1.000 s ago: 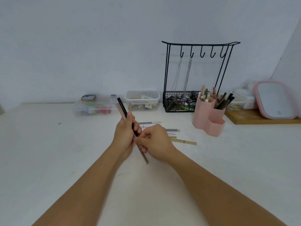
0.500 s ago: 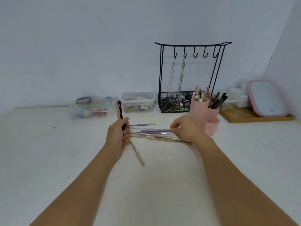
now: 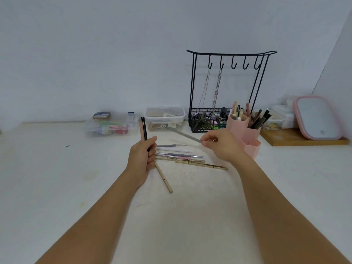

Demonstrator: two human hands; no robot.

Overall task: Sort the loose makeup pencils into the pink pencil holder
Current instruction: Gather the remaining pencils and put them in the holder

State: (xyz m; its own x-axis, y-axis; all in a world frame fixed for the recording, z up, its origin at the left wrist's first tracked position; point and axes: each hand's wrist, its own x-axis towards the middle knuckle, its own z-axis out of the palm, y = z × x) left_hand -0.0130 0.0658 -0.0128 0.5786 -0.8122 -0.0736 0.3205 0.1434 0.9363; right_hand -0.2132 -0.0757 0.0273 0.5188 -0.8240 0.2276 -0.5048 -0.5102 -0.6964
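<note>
Right hand point(image 3: 222, 144) has lifted a grey pencil point(image 3: 187, 135) off the worktop point(image 3: 57, 178); I see left hand point(image 3: 142, 159) gripping two pencils point(image 3: 143, 128). Pink pencil holder point(image 3: 245, 136) is next.

Pencils point(image 3: 179, 156) (2 held) between hands point(image 3: 142, 159)

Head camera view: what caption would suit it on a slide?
Left hand grips two pencils, right hand lifts a grey one beside the pink holder.

Pink holder point(image 3: 245, 136) (black rack point(image 3: 228, 88))
</note>
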